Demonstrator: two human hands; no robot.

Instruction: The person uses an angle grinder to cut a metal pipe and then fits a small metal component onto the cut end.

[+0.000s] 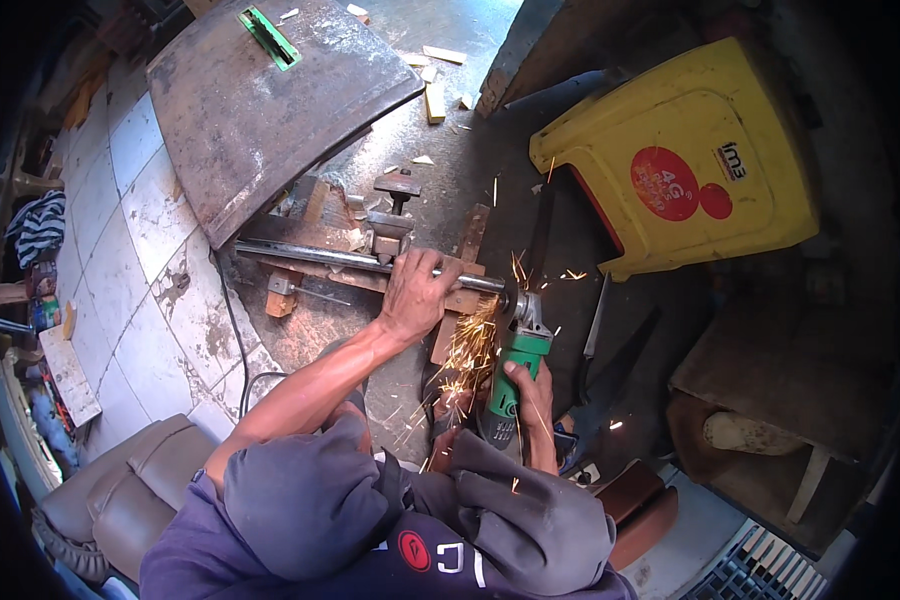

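My left hand (pixel 417 297) is closed around a shiny metal pipe (pixel 315 254) near its right end, pressing it down over a wooden support. In my right hand (pixel 535 398) is a green angle grinder (pixel 520 368), its body upright in the picture and its head at the top. The grinder's disc (pixel 512 296) meets the pipe's right end. Orange sparks (pixel 467 362) spray from there toward my lap. Just beyond the pipe stands a rusty metal clamp (pixel 392 222). A small wooden block with a metal rod (pixel 315 294) lies on the near side of the pipe.
A rusty metal tabletop (pixel 280 110) with a green slotted insert (pixel 270 38) fills the far left. To the right lies a yellow plastic chair (pixel 690 170), near a dark wooden stool (pixel 760 370). Wood offcuts (pixel 435 102) litter the floor. A black cable (pixel 232 320) runs on the left.
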